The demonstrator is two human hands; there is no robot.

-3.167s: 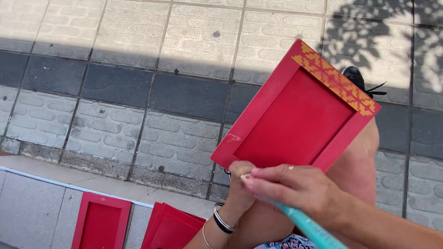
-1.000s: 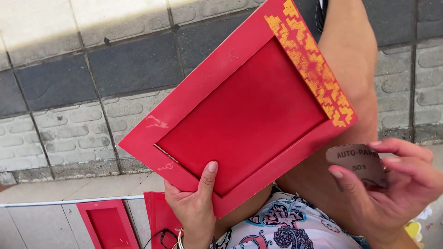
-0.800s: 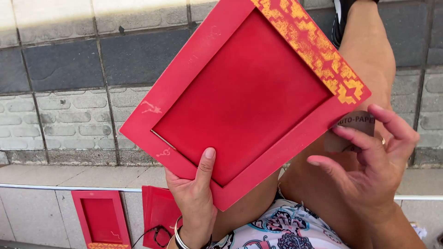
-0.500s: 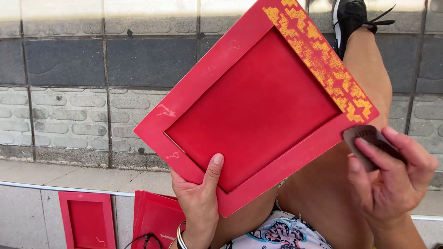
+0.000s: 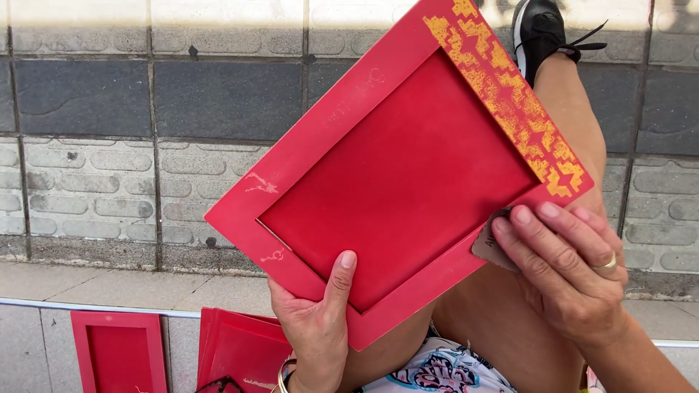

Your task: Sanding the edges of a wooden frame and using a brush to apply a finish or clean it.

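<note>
The right hand (image 5: 564, 273) has moved in, now pressing a brown sandpaper scrap (image 5: 494, 244), mostly hidden, against the red frame (image 5: 397, 178). The left hand (image 5: 317, 324) grips the frame's lower edge over the lap.

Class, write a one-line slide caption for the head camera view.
Left hand grips a red frame by its lower edge while the right hand presses sandpaper against its border.

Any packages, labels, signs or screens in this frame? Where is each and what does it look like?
No packages, signs or screens.
Only printed piece: a small brown-grey sandpaper scrap with print on its back, pinched by the right hand at the lower right edge of the red frame held by the left hand.
</note>
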